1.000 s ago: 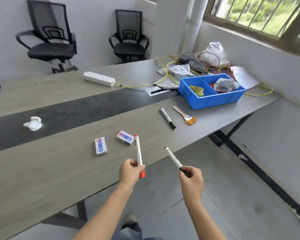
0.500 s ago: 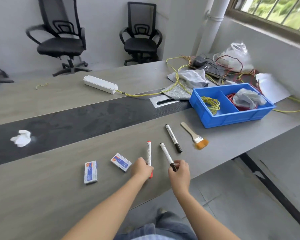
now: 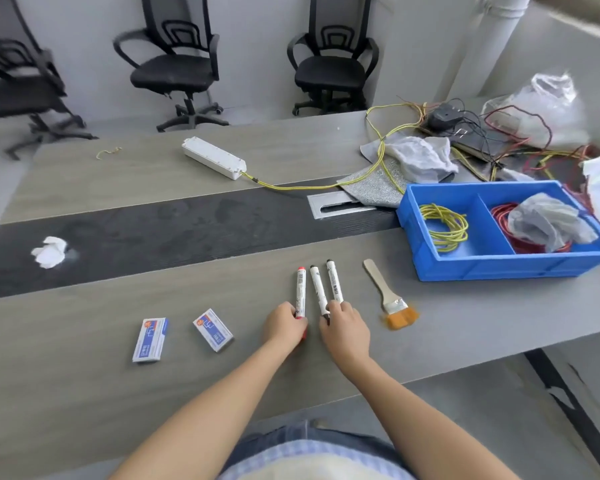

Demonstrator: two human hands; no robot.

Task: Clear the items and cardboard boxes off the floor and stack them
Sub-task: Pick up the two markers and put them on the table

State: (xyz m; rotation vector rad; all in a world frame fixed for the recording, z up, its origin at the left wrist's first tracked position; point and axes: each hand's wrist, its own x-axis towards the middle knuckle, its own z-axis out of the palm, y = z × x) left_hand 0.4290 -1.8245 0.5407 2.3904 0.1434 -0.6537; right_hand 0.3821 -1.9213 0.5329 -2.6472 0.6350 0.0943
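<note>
Three markers lie side by side on the grey table (image 3: 84, 341). My left hand (image 3: 284, 325) grips the lower end of the red-capped marker (image 3: 300, 292). My right hand (image 3: 345, 329) pinches the lower end of the middle black-capped marker (image 3: 317, 289), with fingertips also against the third marker (image 3: 334, 280) to its right. Two small blue-and-white boxes (image 3: 150, 339) (image 3: 212, 329) lie to the left of my hands.
A paintbrush with orange bristles (image 3: 388, 297) lies right of the markers. Behind it stands a blue bin (image 3: 499, 265) holding wire coils and a plastic bag. A white power strip (image 3: 215, 162), tangled wires, cloths and a crumpled tissue (image 3: 51, 251) lie farther back. Office chairs stand beyond.
Both hands came down from the air onto the table, laying the red and black markers next to the marker that lay there. The camera moved closer.
</note>
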